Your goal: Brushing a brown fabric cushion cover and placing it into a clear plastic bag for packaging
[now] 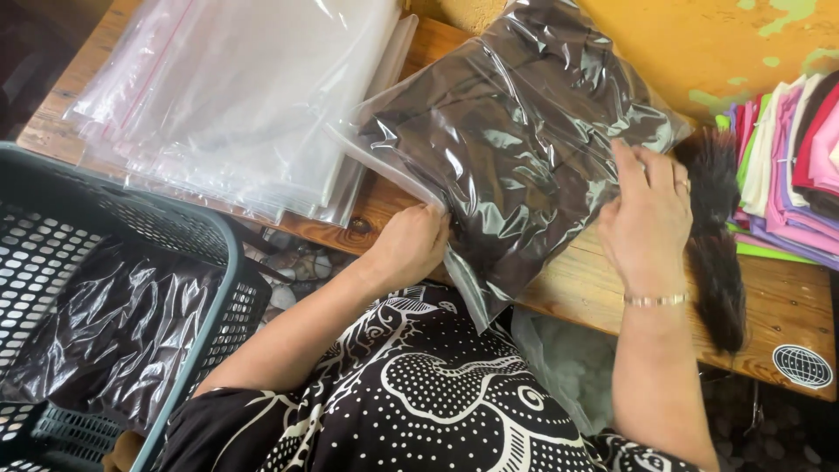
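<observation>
we have a clear zip-seal plastic bag [516, 131] packed with dark brown, hair-like material, lying on the wooden worktop [603, 288] and slanting from 7 o'clock up to 1 o'clock, its lower corner hanging off the near edge over our lap. we judge it light, soft and limp, the glossy film slippery and quick to crease, so the edges and corners look like the surest places to hold, not the slick flat face. our left hand [409, 245] sits at the bag's 7 o'clock edge, its grip curled together on the film there, pinching the side near the seal strip. our right hand [648, 223] lies at the 4 o'clock side, fingers spread apart and pressed flat on the plastic, palm down, clamped on nothing. just beyond it at 3 o'clock a loose dark hair bundle [721, 236] trails down the worktop, and past that a stack of folded coloured cloths [791, 166]. at 10 o'clock lies a pile of empty clear zip bags [245, 96], touching our bag's seal end. at 8 o'clock, off the worktop, a grey-green plastic basket [223, 253] holds another filled bag [114, 332] of the same dark stuff.
</observation>
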